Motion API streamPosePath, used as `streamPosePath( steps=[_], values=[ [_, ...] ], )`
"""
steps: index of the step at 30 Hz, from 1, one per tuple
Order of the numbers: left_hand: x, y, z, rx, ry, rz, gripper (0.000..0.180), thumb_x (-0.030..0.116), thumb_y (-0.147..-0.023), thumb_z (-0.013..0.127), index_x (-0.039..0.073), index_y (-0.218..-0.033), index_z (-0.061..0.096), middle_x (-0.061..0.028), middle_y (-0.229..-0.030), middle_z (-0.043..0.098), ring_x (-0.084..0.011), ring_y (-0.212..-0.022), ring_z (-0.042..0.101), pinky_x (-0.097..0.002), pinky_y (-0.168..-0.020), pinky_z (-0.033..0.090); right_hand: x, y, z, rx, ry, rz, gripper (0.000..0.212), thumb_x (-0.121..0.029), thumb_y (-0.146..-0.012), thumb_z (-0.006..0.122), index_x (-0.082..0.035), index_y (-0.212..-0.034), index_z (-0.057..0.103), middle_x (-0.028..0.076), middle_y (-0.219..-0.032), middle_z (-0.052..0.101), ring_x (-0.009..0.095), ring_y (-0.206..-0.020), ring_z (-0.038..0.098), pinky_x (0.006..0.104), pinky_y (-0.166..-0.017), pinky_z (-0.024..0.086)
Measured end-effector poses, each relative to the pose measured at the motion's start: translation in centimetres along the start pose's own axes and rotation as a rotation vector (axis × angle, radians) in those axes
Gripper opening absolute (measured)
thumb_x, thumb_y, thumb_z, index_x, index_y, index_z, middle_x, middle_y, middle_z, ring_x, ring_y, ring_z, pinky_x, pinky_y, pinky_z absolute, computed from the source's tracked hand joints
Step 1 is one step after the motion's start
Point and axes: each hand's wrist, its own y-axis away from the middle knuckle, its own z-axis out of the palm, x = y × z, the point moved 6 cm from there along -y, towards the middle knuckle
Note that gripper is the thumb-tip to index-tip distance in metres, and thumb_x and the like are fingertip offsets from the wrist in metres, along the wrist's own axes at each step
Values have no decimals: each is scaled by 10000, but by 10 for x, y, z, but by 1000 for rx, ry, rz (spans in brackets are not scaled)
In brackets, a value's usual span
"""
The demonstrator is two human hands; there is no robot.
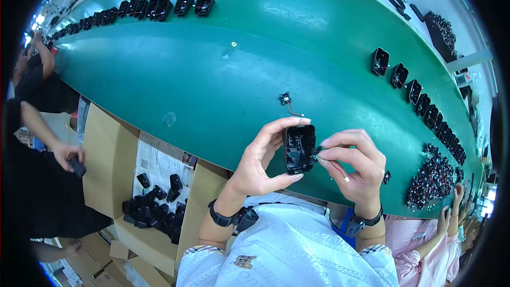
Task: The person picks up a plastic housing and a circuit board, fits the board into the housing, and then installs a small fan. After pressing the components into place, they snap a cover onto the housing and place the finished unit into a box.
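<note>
My left hand (254, 166) grips a black open-topped plastic housing (299, 141) by its ends, with the thumb at the bottom and the fingers at the top. The hollow inside faces up. At the housing's right edge, my right hand (357, 166) is closed in a pinch on a small dark part (316, 153), too small and covered to name. Just beyond the housing, a small black component with a red wire (286, 99) lies on the green table (223, 90). Another small dark component (387, 177) rests beside my right wrist.
Rows of black housings stand at the far left (183, 4) and right (413, 91). A heap of small wired parts (433, 178) lies at right. Below the table's left edge, a cardboard box (109, 159) holds black housings. Co-workers are at left (48, 170) and right (425, 244).
</note>
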Motion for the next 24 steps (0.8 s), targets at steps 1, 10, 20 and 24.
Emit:
streamPosePath(
  steps=[1,10,20,24],
  values=[
    [1,-1,1,4,-31,-3,853,-6,-716,794,15,-1465,386,-170,-1461,480,-257,-1363,472,-412,-1154,360,0,0,1,3,2,3,230,27,-681,826,-67,-865,725,79,-952,702,234,-853,677,324,-708,551],
    [1,-3,6,-4,-84,-47,862,24,-702,818,17,-1460,406,-150,-1446,495,-247,-1341,491,-405,-1136,375,0,5,7,-22,-22,-48,264,4,-646,849,-81,-864,725,53,-943,709,245,-845,670,343,-721,544],
    [7,-4,9,60,-217,-30,842,24,-695,818,23,-1442,432,-156,-1419,517,-263,-1308,527,-405,-1090,421,33,30,18,81,-930,544,146,-118,-901,685,-17,-902,579,212,-960,684,193,-840,667,300,-733,540],
    [9,-5,13,71,-259,-14,835,25,-692,820,22,-1436,440,-160,-1412,522,-265,-1298,535,-408,-1075,438,47,38,26,75,-1254,703,218,-192,-886,704,-29,-898,561,191,-912,671,136,-650,568,257,-590,471]
  ],
)
